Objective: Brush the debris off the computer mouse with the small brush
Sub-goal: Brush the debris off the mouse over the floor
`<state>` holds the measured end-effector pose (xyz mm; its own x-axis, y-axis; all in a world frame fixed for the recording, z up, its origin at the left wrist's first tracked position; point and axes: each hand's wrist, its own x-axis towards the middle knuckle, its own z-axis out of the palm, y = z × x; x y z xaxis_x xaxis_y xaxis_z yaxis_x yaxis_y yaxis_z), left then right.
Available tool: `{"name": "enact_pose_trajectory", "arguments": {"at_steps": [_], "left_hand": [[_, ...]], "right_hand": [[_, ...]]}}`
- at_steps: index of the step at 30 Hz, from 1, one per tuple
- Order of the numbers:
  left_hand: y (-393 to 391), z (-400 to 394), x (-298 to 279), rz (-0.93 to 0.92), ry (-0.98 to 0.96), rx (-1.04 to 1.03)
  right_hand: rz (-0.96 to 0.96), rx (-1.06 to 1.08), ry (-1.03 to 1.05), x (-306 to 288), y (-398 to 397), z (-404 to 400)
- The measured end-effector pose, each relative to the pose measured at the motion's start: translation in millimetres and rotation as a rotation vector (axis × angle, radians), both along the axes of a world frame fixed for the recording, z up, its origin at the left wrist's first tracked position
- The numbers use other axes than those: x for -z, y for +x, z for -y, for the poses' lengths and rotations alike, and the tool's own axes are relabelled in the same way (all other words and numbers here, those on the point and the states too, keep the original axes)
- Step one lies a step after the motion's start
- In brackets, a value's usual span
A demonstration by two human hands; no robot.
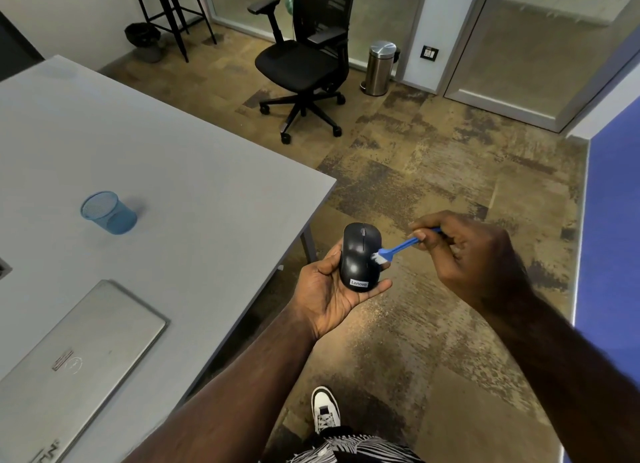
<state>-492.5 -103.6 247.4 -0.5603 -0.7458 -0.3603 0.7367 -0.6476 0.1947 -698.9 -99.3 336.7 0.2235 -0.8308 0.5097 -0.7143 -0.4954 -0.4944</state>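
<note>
Sitting on the grey table [194, 171] at far left: a closed silver laptop [79, 365] near the front edge, a blue mesh cup [109, 212] further back, upright. Just off the table's corner, the left hand [332, 289] is palm up, fingers and thumb curled round the black mouse [359, 256], held above the floor with its label end toward the person. To its right, the right hand [474, 254] pinches the blue brush [398, 246] by the handle, white bristles touching the mouse's right side; office chair [304, 60] and steel bin [380, 67] stand well behind.
</note>
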Motion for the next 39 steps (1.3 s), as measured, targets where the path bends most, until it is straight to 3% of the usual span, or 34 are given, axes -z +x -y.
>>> {"name": "enact_pose_trajectory", "arguments": {"at_steps": [3,8,11,16,20,25,29,39], "left_hand": [[0.7,-2.6,-0.8,0.003,-0.004,0.025],[5.2,-3.1,0.0,0.053,0.004,0.023],[7.8,-4.5,0.3,0.059,-0.005,0.048],[8.1,-3.7,0.1,0.075,-0.002,0.032],[11.8,-4.8,1.4,0.094,-0.006,0.04],[11.0,-4.1,1.2,0.135,-0.022,0.034],[11.3,-5.0,1.6,0.116,-0.025,0.034],[17.2,-1.8,5.9,0.078,-0.008,-0.012]], "right_hand": [[0.049,0.102,-0.02,-1.8,0.6,8.3],[0.023,0.036,0.013,-2.6,10.4,11.3],[0.079,0.131,0.024,-5.4,10.4,18.2],[0.025,0.006,0.02,-5.7,22.8,16.4],[0.064,0.087,0.008,-5.4,24.4,24.5],[-0.021,-0.055,0.011,-2.6,37.3,23.3],[0.029,0.06,0.019,-3.2,36.6,28.8],[-0.021,0.032,0.065,-4.3,21.4,25.8]]}}
